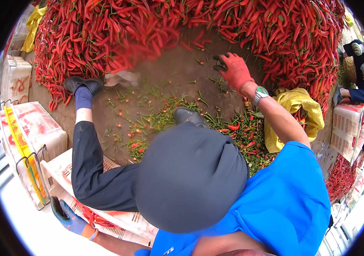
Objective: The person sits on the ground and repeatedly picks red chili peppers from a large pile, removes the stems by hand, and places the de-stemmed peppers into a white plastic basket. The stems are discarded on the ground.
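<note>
My right hand (234,71), in a red and black work glove, reaches over the brown floor near the big heap of red chili peppers (105,38). Its fingers are apart and hold nothing that shows. A wristwatch (261,95) sits behind the glove. My left hand (69,217), in a blue-grey glove with an orange cuff, is at the lower left beside a white plastic crate (134,224) with red peppers (95,218) in it. That hand's fingers look parted, with nothing seen between them. Green pepper stems (156,118) lie scattered around my shoe (190,116).
An open yellow woven sack (273,137) with stems and pepper bits stands at the right. White crates (41,124) stand at the left, and another crate (346,128) at the right. People (361,73) are near the right rim. A whitish scrap (121,78) lies by my other shoe (84,85).
</note>
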`<act>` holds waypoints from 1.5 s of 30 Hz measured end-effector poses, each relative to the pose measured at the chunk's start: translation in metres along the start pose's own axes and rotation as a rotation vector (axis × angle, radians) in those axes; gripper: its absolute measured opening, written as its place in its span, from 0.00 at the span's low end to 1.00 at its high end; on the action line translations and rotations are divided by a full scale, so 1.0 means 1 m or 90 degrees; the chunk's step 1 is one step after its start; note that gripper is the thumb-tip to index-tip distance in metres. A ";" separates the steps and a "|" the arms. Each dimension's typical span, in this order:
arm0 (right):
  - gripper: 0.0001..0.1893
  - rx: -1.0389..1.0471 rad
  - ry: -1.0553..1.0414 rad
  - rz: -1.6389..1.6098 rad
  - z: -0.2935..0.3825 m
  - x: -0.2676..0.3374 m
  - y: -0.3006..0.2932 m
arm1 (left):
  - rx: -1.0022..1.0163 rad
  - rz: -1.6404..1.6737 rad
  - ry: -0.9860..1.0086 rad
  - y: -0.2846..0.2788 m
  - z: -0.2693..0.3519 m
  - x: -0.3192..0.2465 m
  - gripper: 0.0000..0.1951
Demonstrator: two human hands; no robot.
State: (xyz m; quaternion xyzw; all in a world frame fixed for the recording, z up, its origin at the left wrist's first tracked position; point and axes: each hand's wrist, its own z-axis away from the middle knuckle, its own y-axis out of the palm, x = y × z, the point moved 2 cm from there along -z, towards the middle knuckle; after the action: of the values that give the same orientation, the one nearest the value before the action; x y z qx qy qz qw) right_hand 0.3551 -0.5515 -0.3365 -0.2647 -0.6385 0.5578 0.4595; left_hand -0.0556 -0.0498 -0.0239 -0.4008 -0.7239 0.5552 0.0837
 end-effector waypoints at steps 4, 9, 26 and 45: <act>0.29 -0.021 0.153 0.064 -0.089 0.015 0.042 | 0.221 0.457 -0.047 0.150 0.046 -0.113 0.14; 0.30 -0.088 0.217 0.005 -0.072 0.003 0.080 | 0.542 0.646 -0.192 0.314 0.120 -0.201 0.14; 0.29 0.014 0.044 -0.008 -0.017 0.024 0.075 | 0.687 0.839 -0.578 0.432 0.193 -0.209 0.12; 0.13 0.112 0.504 -0.817 0.000 0.032 0.086 | 0.881 0.718 -0.019 0.412 0.172 -0.252 0.16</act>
State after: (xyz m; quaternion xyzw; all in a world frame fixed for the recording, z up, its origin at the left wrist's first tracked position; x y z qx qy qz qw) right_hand 0.3264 -0.5035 -0.4092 0.0161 -0.4073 0.0931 0.9084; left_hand 0.2152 -0.3202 -0.3644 -0.5497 0.0768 0.8317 0.0119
